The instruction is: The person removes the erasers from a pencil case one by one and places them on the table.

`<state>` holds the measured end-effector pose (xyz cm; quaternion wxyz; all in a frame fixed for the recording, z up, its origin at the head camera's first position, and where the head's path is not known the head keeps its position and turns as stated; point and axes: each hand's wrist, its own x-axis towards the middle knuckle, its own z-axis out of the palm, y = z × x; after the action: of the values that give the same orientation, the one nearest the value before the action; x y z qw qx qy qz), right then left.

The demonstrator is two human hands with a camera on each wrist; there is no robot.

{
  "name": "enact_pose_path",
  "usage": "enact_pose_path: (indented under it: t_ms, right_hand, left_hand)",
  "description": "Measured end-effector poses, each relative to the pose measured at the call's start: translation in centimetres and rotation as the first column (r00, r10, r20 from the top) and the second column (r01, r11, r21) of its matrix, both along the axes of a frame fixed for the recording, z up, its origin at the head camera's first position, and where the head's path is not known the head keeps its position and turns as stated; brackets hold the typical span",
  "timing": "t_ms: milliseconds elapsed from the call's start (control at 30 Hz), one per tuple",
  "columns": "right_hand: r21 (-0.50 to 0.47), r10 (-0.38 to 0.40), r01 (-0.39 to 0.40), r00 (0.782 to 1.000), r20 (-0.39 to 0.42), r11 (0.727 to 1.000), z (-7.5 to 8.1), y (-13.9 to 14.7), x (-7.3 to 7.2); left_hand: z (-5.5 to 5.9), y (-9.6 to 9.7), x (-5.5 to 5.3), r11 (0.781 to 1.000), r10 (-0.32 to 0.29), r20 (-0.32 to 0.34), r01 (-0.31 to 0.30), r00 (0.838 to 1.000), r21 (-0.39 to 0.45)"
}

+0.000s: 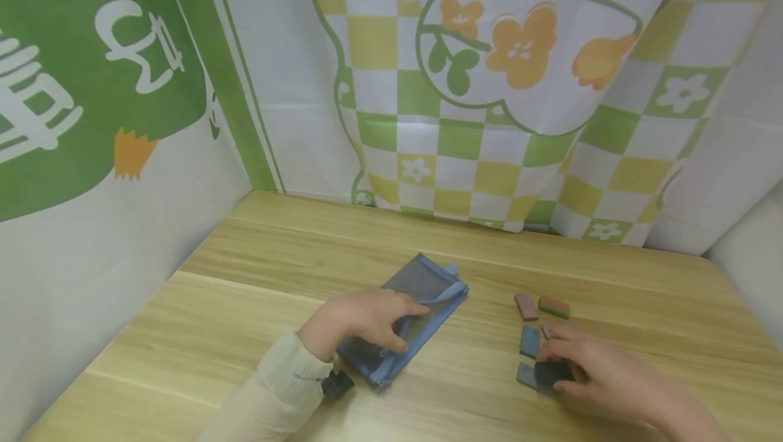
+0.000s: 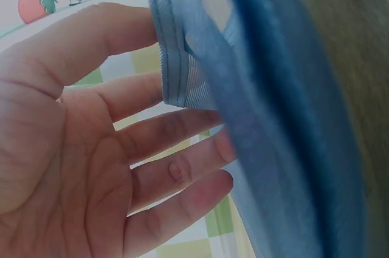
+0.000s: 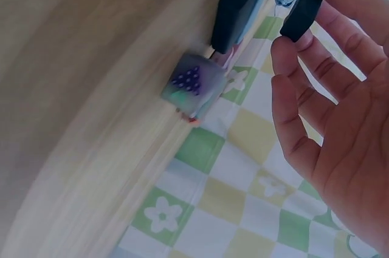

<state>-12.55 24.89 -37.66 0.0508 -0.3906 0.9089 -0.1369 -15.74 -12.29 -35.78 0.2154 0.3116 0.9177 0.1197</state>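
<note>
A blue mesh zip pouch [image 1: 428,279] lies slantwise on the table with its zipped side parted. My left hand [image 1: 367,319] rests over it, thumb and index finger spread apart at the opening; in the left wrist view the fingertips pass behind the blue zipper edge [image 2: 173,57]. Between thumb and fingers, my right hand [image 1: 602,370] pinches a dark rectangular block [image 3: 304,9], raised off the table in the right wrist view. Close to that hand lie a blue block [image 1: 529,341] and a grey-blue block [image 1: 526,375], the latter partly covered by the dark one.
Farther back sit a pinkish block [image 1: 525,307] and an orange-and-green block [image 1: 554,306]. A small block with a grape picture [image 3: 194,82] shows in the right wrist view. Patterned cloth [image 1: 477,129] hangs along the wooden table's [image 1: 245,313] back edge.
</note>
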Motion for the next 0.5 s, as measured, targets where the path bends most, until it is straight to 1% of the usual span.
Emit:
enact_pose_path:
  t_ms: [100,133,200,300,367,500]
  right_hand:
    - [0.015,0.007,-0.006,0.999,-0.047,1.000,-0.4,0.6,0.1]
    - [0.014,0.015,-0.014,0.999,-0.048,1.000,-0.5,0.8,0.1]
    - [0.010,0.027,-0.027,0.999,-0.029,1.000,-0.7,1.2,0.0]
    - [-0.007,0.044,-0.044,0.998,0.039,0.999,-0.9,1.8,0.0]
    - [-0.020,0.057,-0.056,0.996,0.067,0.998,-0.9,2.1,-0.1]
    - [-0.034,0.084,-0.083,0.995,0.055,0.996,-1.1,2.4,-0.1]
  left_hand:
    - [0.0,0.1,0.0,1.000,-0.006,-0.003,0.006,1.000,-0.003]
    - [0.0,0.1,0.0,1.000,-0.009,-0.004,0.009,1.000,-0.003]
    - [-0.1,0.2,-0.1,1.000,-0.020,-0.002,0.020,1.000,0.001]
    - [-0.1,0.2,-0.2,0.999,-0.040,0.006,0.040,0.999,0.013]
    - [-0.1,0.2,-0.2,0.999,-0.046,0.008,0.046,0.999,0.016]
    - [-0.2,0.1,-0.3,0.999,-0.045,0.015,0.044,0.999,0.026]
